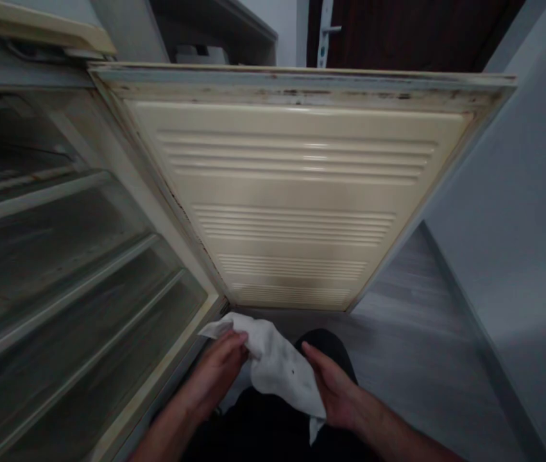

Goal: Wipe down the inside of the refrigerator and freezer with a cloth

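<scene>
A crumpled white cloth [273, 362] hangs between my two hands, low in the view, with a small dark speck on it. My left hand [212, 375] grips its left part, and my right hand [333, 391] presses against its right side. Just above the cloth stands the open door of a refrigerator, with a ribbed cream inner panel [296, 199]. Rust and grime mark the door's top edge [301, 85]. To the left, the refrigerator's interior shows several transparent shelves [61, 269].
My black trousers [325, 350] fill the bottom of the view. Grey wood-look flooring [412, 301] runs to the right, beside a pale grey wall [508, 192]. A dark door with a metal handle [328, 29] stands behind the refrigerator door.
</scene>
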Available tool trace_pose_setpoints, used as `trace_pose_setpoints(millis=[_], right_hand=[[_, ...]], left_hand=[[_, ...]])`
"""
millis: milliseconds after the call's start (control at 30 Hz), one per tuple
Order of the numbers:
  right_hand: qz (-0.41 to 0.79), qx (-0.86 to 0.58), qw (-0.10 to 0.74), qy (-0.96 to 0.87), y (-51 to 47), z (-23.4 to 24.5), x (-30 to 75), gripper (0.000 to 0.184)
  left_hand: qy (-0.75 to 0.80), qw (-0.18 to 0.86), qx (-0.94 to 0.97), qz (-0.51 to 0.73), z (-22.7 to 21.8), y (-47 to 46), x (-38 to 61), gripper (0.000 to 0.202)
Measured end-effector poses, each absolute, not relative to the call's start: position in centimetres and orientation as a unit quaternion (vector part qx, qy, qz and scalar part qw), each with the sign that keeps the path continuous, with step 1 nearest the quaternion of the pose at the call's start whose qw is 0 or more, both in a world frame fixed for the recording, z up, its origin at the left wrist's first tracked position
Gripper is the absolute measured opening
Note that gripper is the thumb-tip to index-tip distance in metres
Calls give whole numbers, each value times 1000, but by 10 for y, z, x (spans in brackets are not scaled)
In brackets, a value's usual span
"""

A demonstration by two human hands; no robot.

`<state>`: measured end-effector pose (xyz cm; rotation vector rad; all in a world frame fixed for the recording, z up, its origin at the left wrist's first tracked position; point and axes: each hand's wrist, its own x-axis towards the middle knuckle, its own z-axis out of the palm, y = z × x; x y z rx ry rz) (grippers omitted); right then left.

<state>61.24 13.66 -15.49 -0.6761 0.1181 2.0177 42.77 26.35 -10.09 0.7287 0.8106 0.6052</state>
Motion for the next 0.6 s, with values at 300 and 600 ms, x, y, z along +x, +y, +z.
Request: trace_pose_setpoints(millis=[300,600], right_hand=[[874,-225,426,58,150,-192,564,66],[537,-481,675,-157,167,-161,595,128]], left_hand=[[315,856,362,194,-86,255,366,66],[553,710,322,293,-96,269,354,54]])
